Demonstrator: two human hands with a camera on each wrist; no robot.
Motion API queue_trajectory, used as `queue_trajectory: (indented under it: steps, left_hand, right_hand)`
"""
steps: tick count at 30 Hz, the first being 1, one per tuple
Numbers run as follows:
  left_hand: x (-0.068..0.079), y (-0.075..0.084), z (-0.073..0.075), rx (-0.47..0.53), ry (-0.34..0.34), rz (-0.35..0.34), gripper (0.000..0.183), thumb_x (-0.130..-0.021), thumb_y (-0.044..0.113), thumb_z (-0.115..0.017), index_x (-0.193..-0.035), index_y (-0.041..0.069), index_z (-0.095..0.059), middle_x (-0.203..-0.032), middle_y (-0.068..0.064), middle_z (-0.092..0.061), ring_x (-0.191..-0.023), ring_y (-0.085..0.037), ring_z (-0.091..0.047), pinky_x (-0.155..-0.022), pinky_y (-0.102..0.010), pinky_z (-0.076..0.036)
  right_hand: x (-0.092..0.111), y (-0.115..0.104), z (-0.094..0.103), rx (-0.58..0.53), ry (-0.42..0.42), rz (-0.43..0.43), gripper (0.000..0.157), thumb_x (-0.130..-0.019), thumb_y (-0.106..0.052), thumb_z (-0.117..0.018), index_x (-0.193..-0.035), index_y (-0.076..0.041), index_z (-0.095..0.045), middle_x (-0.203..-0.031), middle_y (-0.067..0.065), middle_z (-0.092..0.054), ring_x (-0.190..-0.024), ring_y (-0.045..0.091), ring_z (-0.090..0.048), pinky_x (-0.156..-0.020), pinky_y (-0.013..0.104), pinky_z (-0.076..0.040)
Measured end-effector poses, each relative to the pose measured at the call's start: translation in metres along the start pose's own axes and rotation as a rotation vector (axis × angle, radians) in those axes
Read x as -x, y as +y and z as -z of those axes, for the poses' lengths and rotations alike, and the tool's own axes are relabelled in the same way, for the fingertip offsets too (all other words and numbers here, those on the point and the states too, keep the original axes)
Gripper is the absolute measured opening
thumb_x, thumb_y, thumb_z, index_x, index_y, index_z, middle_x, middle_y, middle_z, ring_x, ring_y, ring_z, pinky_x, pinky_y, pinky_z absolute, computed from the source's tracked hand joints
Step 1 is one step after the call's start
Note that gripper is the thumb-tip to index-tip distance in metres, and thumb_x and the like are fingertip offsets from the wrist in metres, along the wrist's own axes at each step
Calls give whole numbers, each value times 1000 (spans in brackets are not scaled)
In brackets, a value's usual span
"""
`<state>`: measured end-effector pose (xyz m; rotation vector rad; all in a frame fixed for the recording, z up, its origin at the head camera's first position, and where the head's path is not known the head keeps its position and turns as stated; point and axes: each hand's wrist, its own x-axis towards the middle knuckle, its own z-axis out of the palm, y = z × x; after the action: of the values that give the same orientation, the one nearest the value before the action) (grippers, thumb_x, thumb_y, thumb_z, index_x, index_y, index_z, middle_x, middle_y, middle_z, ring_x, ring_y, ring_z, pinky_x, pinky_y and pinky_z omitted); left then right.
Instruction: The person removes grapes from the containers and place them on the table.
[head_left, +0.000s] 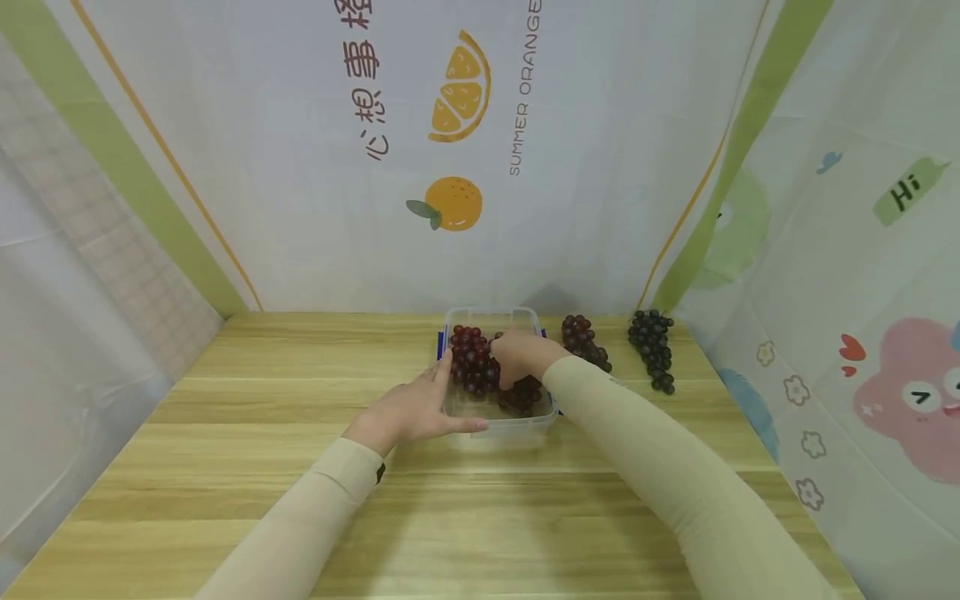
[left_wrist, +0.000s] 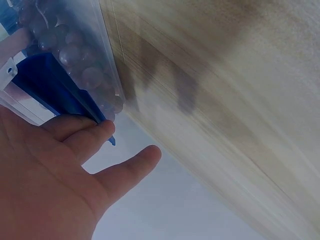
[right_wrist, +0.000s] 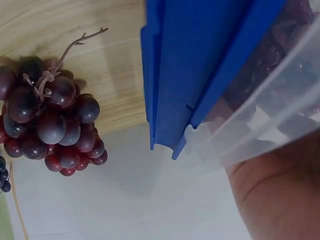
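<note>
A clear plastic box with blue side clips stands on the table, open at the top. A bunch of dark red grapes lies in its left half. My left hand rests against the box's left front corner, thumb along the front rim and fingers spread by the left side and its clip. My right hand reaches in over the right wall, its curled fingers gripping a second bunch of grapes in the right half. The fingertips are partly hidden among the grapes.
Right of the box lies another dark red bunch of grapes, its bare stem showing in the right wrist view. Farther right is a black bunch. Printed cloth hangs along the back of the wooden table and at both sides.
</note>
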<state>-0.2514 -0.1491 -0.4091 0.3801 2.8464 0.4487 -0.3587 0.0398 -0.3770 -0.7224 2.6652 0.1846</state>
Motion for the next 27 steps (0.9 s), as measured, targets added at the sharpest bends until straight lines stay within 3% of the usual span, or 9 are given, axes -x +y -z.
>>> queue_trajectory:
  steps: [2,4,7,11,17,22,24,27]
  left_hand:
    - [0,0,0,4,-1,-2,139,-58,102,-37,-157,19,16,-165,-10,-10,-146,-32,-33,-112,-48,-40]
    - [0,0,0,1,1,-6,139,-59,102,-36,-157,18,16,-165,-11,-10,-147,-31,-31,-112,-47,-40]
    - [0,0,0,3,2,-9,139,-59,101,-37,-157,18,15,-165,-11,-10,-148,-30,-30,-112,-47,-40]
    - [0,-1,1,4,-4,-7,138,-60,101,-37,-157,18,16,-165,-11,-10,-147,-30,-31,-111,-47,-41]
    - [0,-1,1,1,0,-4,138,-59,101,-37,-157,19,16,-165,-10,-11,-146,-31,-33,-111,-47,-41]
    - [1,-2,1,9,-15,-4,137,-60,101,-37,-157,19,16,-166,-9,-9,-146,-31,-34,-110,-47,-43]
    - [1,-2,1,9,-15,-5,137,-60,101,-37,-156,20,17,-165,-9,-9,-146,-31,-34,-110,-47,-43]
    - [0,-2,-1,10,-8,-4,137,-59,101,-37,-156,20,17,-165,-9,-10,-146,-31,-34,-110,-47,-43]
  right_hand:
    - [0,-2,-1,26,-13,10,45,-83,-19,-71,-125,-9,-60,-116,8,-64,-84,17,-57,-66,31,-46]
    - [0,-3,-2,59,-20,9,45,-85,-20,-72,-126,-9,-60,-123,10,-61,-89,17,-58,-70,31,-48]
    - [1,-4,-3,60,-20,1,55,-85,-19,-74,-135,-8,-54,-131,13,-57,-94,17,-59,-73,31,-49]
    - [1,-4,-3,27,2,2,55,-86,-14,-72,-137,-7,-54,-123,9,-63,-83,15,-58,-66,30,-45]
    - [-2,-6,-4,-61,51,1,35,-85,-7,-67,-120,-8,-63,-106,7,-65,-72,15,-50,-60,30,-40]
    - [1,-11,-4,-20,55,-3,15,-88,-8,-66,-102,-12,-65,-102,7,-64,-73,15,-50,-61,30,-40]
    - [1,-11,-3,-9,51,-6,18,-88,-7,-67,-105,-11,-67,-105,7,-64,-73,15,-50,-61,30,-40]
    - [1,-8,-2,-21,42,-25,35,-85,-8,-70,-119,-9,-65,-112,8,-65,-74,16,-50,-61,30,-40]
